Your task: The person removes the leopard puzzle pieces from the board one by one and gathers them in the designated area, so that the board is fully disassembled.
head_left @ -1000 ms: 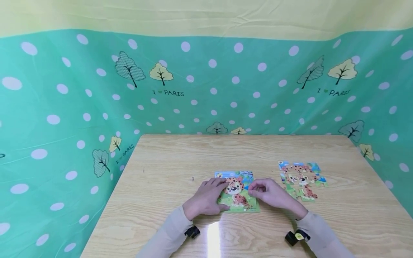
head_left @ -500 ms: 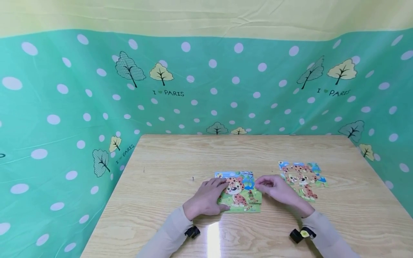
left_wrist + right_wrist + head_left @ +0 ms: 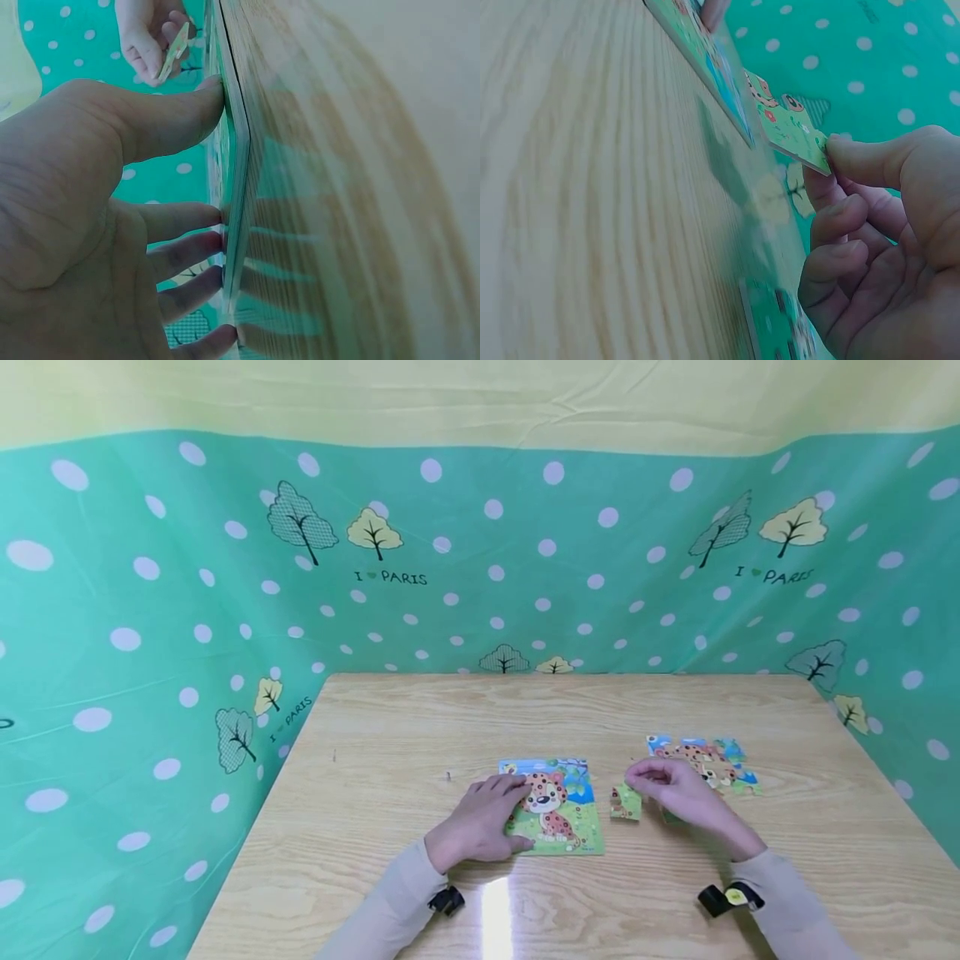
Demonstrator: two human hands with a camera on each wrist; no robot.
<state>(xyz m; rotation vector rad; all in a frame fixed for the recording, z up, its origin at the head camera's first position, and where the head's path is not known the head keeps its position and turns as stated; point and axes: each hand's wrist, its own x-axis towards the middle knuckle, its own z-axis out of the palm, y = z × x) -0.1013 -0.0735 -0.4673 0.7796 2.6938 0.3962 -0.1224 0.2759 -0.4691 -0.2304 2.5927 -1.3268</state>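
Observation:
My left hand (image 3: 483,818) rests on the left part of a square leopard picture board (image 3: 588,818). In the left wrist view its thumb and fingertips touch the board's face with the fingers spread. Between thumb and forefinger my right hand (image 3: 690,793) pinches a green jigsaw piece (image 3: 626,802) with part of a spotted figure on it. That piece (image 3: 791,131) is raised off the table in the right wrist view. It hangs between the board and a partly joined leopard jigsaw (image 3: 727,768), whose lower part my right hand hides.
The wood-grain table (image 3: 405,718) carries the board near its middle and the joined jigsaw to the right. A tiny dark mark (image 3: 448,776) lies left of the board. A green dotted curtain (image 3: 465,552) stands along the back and sides.
My right hand has moved right, carrying the jigsaw piece from over the board's right side to the gap before the joined jigsaw. My left hand has stayed on the board.

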